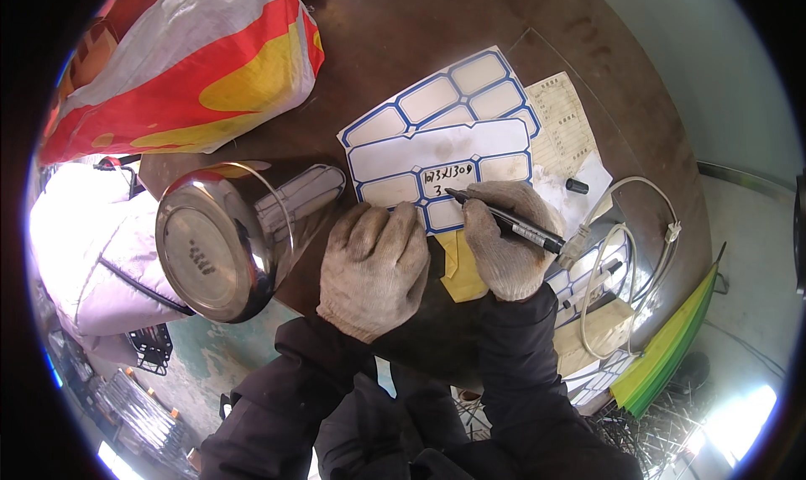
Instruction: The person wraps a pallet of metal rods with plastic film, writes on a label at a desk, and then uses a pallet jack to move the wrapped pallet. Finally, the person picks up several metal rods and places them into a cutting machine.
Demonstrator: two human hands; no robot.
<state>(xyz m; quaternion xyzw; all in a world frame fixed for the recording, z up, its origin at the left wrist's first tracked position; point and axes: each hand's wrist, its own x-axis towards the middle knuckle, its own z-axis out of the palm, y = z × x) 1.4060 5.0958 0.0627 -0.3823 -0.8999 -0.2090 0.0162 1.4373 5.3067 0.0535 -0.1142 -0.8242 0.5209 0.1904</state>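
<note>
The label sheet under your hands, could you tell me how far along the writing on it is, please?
One label on the label sheet already bears handwriting. The right hand holds the black pen with its tip at that label's right edge, while the left hand presses the sheet flat. The surrounding blue-bordered labels look blank, so most of the sheet is left.

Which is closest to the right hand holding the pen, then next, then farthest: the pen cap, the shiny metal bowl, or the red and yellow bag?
From the right hand:
1. Pen cap, just to its right.
2. Metal bowl, left, past the other hand.
3. Red and yellow bag, far upper left.
</note>
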